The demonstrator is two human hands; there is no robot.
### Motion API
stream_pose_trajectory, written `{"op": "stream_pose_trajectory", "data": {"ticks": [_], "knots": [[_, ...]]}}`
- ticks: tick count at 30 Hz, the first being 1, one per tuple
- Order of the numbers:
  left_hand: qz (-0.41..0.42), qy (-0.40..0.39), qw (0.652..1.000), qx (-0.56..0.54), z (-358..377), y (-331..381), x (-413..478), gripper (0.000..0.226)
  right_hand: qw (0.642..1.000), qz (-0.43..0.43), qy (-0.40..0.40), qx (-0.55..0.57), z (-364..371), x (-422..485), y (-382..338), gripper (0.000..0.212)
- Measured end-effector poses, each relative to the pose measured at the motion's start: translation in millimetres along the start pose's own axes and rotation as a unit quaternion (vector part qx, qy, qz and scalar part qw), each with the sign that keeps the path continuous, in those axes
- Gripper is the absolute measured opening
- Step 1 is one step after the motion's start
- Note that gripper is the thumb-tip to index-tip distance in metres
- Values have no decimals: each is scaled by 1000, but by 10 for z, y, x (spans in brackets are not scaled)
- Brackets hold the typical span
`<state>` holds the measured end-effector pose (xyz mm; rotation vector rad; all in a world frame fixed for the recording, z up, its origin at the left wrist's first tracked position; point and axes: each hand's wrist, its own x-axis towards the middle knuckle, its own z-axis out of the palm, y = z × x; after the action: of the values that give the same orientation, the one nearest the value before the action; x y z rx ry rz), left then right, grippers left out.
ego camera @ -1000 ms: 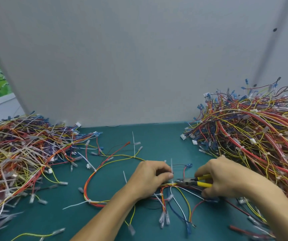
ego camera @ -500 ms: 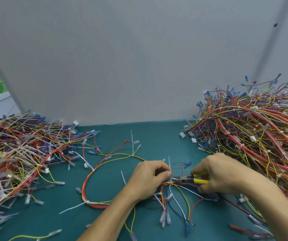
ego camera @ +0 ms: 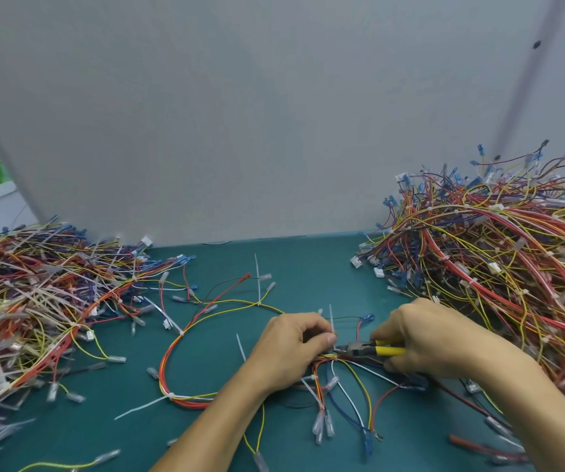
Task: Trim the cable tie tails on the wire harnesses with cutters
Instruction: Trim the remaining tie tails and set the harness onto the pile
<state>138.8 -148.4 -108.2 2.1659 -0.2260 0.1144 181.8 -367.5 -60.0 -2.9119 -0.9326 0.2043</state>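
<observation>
At the left a tangled pile of wire harnesses [ego camera: 36, 301] lies on the green table [ego camera: 291, 267]. Nearer the middle one harness [ego camera: 179, 338] loops across the table. The left hand [ego camera: 291, 352] has its fingers curled, pinching this harness where an upright cable tie tail [ego camera: 331, 318] rises just beside the thumb. The cutters [ego camera: 363, 350] (yellow handles, grey nose) point left at that tail's base. The right hand [ego camera: 437, 338] grips them, fingers wrapped round the handles. A second pile [ego camera: 495, 267] fills the right.
</observation>
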Motion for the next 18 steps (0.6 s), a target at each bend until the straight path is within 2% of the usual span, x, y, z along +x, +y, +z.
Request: {"op": "stream_pose_trajectory", "data": {"ticks": [8, 18], "knots": [[-4, -3, 1000, 2, 5, -4, 8, 11, 1000, -11, -11, 9, 7, -14, 14, 9], [-15, -4, 1000, -6, 15, 6, 27, 11, 1000, -8, -8, -10, 22, -20, -10, 14]]}}
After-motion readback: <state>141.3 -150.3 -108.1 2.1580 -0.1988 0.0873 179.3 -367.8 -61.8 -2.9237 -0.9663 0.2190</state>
